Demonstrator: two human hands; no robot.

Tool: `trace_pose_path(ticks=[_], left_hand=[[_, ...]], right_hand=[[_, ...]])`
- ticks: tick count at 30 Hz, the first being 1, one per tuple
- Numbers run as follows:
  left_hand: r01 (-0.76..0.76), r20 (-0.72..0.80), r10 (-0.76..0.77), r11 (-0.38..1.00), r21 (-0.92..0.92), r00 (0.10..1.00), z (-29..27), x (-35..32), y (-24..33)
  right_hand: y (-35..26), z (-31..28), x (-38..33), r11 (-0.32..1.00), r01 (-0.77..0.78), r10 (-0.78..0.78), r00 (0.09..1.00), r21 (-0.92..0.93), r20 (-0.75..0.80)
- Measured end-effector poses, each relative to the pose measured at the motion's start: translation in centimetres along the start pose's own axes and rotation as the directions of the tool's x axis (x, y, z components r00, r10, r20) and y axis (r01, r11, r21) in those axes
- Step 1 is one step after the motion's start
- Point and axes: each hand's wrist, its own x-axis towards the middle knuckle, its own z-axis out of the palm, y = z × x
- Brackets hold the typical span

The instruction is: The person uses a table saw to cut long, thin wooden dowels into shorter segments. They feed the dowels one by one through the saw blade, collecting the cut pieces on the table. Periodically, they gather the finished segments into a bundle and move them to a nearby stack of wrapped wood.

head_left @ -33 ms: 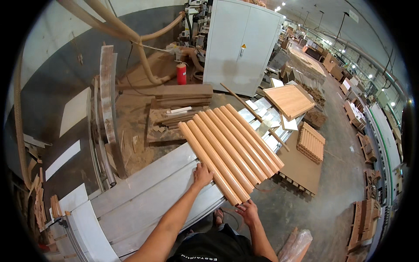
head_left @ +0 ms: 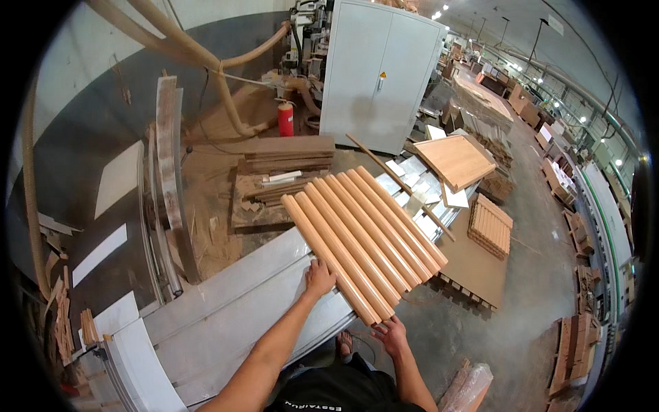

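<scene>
My left hand [head_left: 320, 278] is at the left long edge of the row of rounded wooden slats [head_left: 364, 240], fingertips touching the outermost slat. Fingers bent; can't tell if they grip or just press, the tips are partly hidden. My right hand [head_left: 392, 335] is at the near ends of the slats, fingers loosely spread and unclenched, fingertips touching the end near the lower corner of the row.

Slats lie side by side, crosswise on the grey metal worktop [head_left: 233, 288], sticking out past both its long edges. Near ends overhang on my side, far ends over the opposite edge. Ends slightly staggered. Can't tell if they're joined.

Further along, toward the worktop's far right end: a thin wooden strip [head_left: 371, 156] set diagonally, and a flat wooden panel [head_left: 456, 161] lying near that end. Right of the worktop, on a brown board [head_left: 480, 271] down low, a stack of ribbed wooden pieces [head_left: 489, 226].

Beyond the far long edge: a pile of wooden planks [head_left: 288, 154], a red fire extinguisher [head_left: 285, 120], a tan hose [head_left: 225, 96] and a tall grey two-door cabinet [head_left: 374, 75]. Bottom right, on the floor: a plastic-wrapped bundle [head_left: 467, 388].
</scene>
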Motion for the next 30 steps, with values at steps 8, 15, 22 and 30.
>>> trace_pose_path(ticks=[8,15,22,30], left_hand=[[-0.056,-0.048,0.056,0.998,-0.003,0.997,1.8,0.5,-0.6],[-0.079,-0.037,0.071,0.955,-0.287,0.997,2.2,0.7,-3.1],[-0.027,-0.193,-0.055,0.917,-0.399,0.98,3.7,-2.8,-1.8],[0.241,-0.033,-0.293,0.842,-0.482,0.956,5.9,-17.5,4.5]], right_hand=[[-0.7,-2.0,4.1,0.999,-0.03,0.029,0.995,-0.017,-0.092],[-5.7,1.1,4.4,0.866,-0.147,0.167,0.986,0.479,0.001],[-4.6,-4.3,11.8,0.946,0.109,-0.021,0.96,0.306,-0.28],[-19.5,-10.0,21.0,0.885,0.352,-0.21,0.886,0.304,-0.414]])
